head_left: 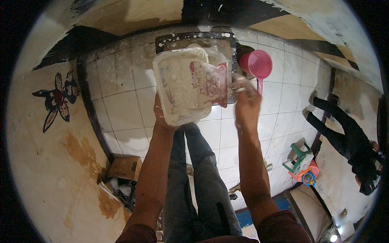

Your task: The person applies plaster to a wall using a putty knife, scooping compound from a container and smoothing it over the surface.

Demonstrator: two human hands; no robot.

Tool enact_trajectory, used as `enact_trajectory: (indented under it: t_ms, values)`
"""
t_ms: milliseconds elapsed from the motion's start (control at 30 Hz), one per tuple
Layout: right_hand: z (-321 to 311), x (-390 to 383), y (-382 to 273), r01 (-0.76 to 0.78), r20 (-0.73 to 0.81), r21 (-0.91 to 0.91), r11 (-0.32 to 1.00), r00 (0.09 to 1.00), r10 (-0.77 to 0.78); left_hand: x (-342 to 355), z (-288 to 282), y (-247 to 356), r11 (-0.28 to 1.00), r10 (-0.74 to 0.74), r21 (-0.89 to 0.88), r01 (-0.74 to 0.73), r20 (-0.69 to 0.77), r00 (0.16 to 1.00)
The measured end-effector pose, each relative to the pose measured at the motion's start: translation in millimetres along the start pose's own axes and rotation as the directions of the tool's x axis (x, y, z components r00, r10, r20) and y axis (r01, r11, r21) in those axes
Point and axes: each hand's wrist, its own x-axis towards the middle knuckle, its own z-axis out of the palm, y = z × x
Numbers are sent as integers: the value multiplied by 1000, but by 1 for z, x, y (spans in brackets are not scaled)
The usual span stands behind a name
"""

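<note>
i've got l hand (160, 113) gripping smeared tub (178, 87) by near-left side, prob. to steady it above dark board (172, 39); r hand (247, 95) blurred just right, fingers curled, can't tell abt grip.

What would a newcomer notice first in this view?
Probably the pale-smeared rectangular plastic tub at upper centre, held by the left hand, with the blurred right hand just to its right. Next, the bright pink dipper beyond the right hand, then the dark painted motif on the left wall.
</note>
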Motion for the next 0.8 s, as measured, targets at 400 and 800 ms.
enact_trajectory:
  t_ms: [400, 800]
  values:
    - [-136, 104, 164, -377, -288, -788, 487, 925, 249, 24, 15, -18, 994, 102, 22, -104, 96, 990]
    - [-116, 66, 129, -419, -65, -135, 898, 908, 414, 46, 27, -42, 996, -6, -84, 15, 100, 995]
